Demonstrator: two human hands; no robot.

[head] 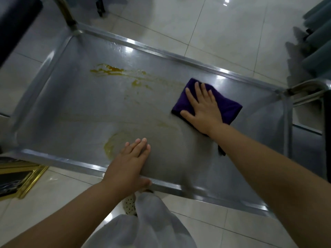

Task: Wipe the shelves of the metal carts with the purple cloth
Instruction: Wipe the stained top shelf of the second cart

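A metal cart's top shelf (75,108) fills the middle of the view, with raised rims all round. Yellow-orange smears (109,70) lie at its far left, and a paler yellow ring (109,147) sits near the front rim. The folded purple cloth (227,108) lies flat on the shelf's right half. My right hand (202,108) presses on it with fingers spread and straight. My left hand (130,163) rests flat on the shelf at the front rim, fingers straight, thumb hooked under the rim.
The cart stands on pale glossy floor tiles (223,33). A gold picture frame (23,178) lies on the floor at the lower left. The cart's handle post (69,17) rises at the far left corner. Dark green objects (317,43) stand at the right edge. A second metal cart (304,126) adjoins on the right.
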